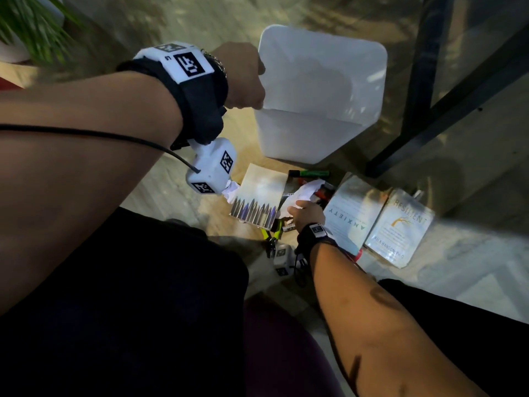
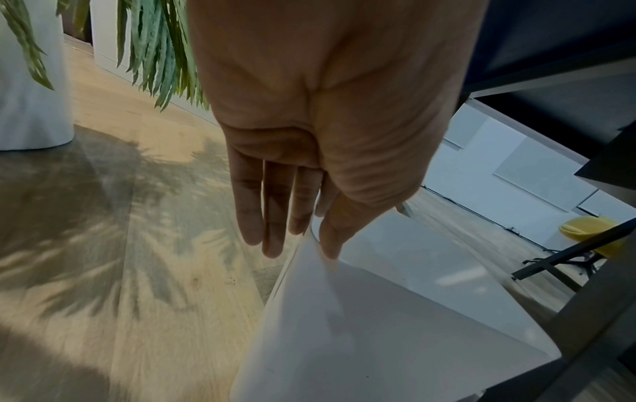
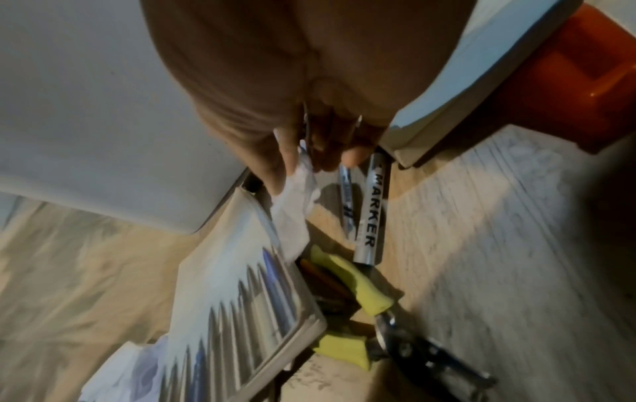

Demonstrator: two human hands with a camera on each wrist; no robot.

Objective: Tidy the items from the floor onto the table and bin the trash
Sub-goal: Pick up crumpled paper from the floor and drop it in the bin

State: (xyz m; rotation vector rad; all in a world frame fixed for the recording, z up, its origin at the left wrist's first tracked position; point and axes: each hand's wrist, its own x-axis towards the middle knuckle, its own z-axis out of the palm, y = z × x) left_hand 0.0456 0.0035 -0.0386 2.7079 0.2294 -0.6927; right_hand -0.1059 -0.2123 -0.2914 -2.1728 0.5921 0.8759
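left hand [image 2: 320, 130]: fingers grasping white bin [image 1: 317, 96] rim, tilting it toward the clutter | right hand [image 1: 306, 214]: fingers pinching crumpled paper [image 3: 296, 201], markers just beyond, likely bin-bound

Both forearms are bare, no sleeves in sight. The left wrist [image 1: 197, 90] carries a wide black strap topped with a white block printed with black square markers, and a beaded bracelet [image 1: 218, 62] sits beside it. A white camera cube [image 1: 211, 169] hangs beneath, fed by a thin black cable [image 1: 94, 134]. The right wrist [image 1: 313, 234] wears a matching black band, and dark trousers [image 1: 128, 310] cover the legs.
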